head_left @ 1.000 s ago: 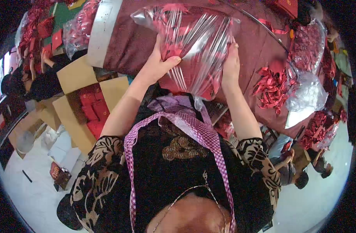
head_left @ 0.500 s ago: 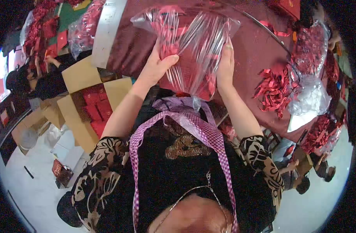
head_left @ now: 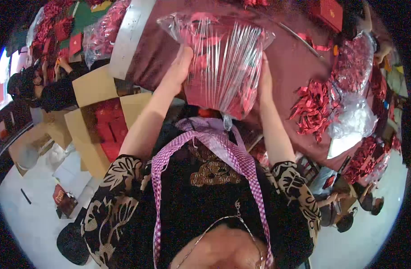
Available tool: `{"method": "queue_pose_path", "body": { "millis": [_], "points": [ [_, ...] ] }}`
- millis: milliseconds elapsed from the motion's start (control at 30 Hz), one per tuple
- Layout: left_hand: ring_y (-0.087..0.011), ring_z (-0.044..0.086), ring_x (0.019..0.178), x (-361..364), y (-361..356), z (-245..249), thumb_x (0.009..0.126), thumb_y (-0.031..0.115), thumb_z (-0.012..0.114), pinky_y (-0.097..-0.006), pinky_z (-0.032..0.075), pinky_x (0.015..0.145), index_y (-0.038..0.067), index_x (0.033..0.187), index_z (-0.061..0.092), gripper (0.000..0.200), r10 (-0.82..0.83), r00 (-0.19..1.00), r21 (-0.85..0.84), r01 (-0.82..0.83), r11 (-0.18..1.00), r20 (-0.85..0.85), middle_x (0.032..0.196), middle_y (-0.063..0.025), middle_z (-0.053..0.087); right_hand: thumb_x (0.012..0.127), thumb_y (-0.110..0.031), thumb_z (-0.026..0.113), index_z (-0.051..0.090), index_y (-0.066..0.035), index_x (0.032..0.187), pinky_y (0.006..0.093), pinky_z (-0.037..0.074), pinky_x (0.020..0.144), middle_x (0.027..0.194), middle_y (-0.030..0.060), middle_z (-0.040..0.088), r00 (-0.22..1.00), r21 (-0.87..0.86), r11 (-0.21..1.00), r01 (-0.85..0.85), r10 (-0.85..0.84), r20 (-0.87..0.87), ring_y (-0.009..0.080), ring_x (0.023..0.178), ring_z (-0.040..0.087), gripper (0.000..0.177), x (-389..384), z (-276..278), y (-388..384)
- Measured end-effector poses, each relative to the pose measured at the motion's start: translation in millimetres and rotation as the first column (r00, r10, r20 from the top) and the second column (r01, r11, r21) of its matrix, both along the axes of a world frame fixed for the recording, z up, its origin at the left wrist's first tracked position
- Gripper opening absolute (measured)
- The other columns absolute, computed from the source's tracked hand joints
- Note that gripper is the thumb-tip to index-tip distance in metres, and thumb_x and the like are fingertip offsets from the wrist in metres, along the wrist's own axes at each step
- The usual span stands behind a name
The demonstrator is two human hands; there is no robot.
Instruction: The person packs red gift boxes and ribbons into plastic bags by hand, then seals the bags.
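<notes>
A clear plastic bag (head_left: 225,67) with red contents, which look like a red box and crinkled red strips, is held up in front of my chest. Its film is creased into long folds, and a gathered tail of plastic hangs from the lower edge. Against its left side presses my left hand (head_left: 180,67), the fingers partly hidden behind the plastic. My right hand (head_left: 265,78) grips the opposite side, its fingers running along the edge. The bag is clasped between both hands above the edge of the red-covered table (head_left: 147,58).
To the left stands an open carton (head_left: 95,87) with red boxes (head_left: 111,125) inside. Shredded red foil (head_left: 310,107) and a crumpled clear bag (head_left: 355,114) lie on the right. A red box (head_left: 328,13) sits at the far right. Other people work on both sides.
My left thumb, earlier laid across the front of the bag, is now at its side. The plastic has been drawn into straighter, tighter folds, and my right hand has slid slightly lower.
</notes>
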State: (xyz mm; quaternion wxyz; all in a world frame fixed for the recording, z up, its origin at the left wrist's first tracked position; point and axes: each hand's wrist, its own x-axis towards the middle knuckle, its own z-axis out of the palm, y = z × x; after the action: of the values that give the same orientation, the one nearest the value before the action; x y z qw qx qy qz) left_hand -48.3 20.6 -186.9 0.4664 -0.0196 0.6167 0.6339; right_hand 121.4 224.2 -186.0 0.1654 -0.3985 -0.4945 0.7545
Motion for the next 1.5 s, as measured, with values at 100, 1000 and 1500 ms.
{"method": "queue_pose_path", "body": {
  "millis": [100, 1000, 1500],
  "points": [
    [-0.0175, 0.042, 0.121, 12.0, 10.2, 28.1, 0.095, 0.045, 0.039, -0.032, 0.032, 0.102, 0.0, 0.136, 0.034, 0.061, 0.0, 0.998, 0.135, -0.01, 0.991, 0.07, 0.134, -0.0085, 0.041, 0.097, -0.038, 0.034, 0.039, -0.005, 0.135, 0.0379, 0.046, 0.093, 0.124, 0.0135, 0.052, 0.999, -0.266, 0.964, 0.031, -0.04, -0.027, 0.0229, 0.107, 0.056, 0.05, 2.4, -7.3, -12.2],
    [-0.0243, 0.034, 0.127, -5.0, 14.5, 146.7, 0.093, 0.031, 0.043, -0.0325, 0.022, 0.107, -0.001, 0.129, 0.043, 0.048, 0.006, 0.854, 0.164, 0.093, 0.982, -0.52, 0.134, -0.0134, 0.04, 0.087, -0.064, 0.036, 0.038, -0.014, 0.136, 0.0553, 0.04, 0.091, 0.125, 0.0147, 0.052, 0.993, -0.359, 0.928, 0.101, -0.071, 0.096, 0.0314, 0.118, 0.046, 0.07, -34.4, 99.5, -42.3],
    [-0.0231, 0.056, 0.093, 59.7, 72.0, 29.2, 0.092, 0.044, 0.035, -0.0445, 0.047, 0.082, 0.006, 0.115, 0.052, 0.048, 0.028, 0.857, 0.528, -0.342, 0.778, 0.514, 0.092, -0.0083, 0.055, 0.091, -0.022, 0.044, 0.042, -0.007, 0.133, 0.0534, 0.027, 0.1, 0.142, 0.0171, 0.032, 0.817, 0.804, -0.147, -0.576, -0.116, 0.565, 0.0378, 0.131, 0.027, 0.045, -30.4, 223.8, -23.6]
  ]
}}
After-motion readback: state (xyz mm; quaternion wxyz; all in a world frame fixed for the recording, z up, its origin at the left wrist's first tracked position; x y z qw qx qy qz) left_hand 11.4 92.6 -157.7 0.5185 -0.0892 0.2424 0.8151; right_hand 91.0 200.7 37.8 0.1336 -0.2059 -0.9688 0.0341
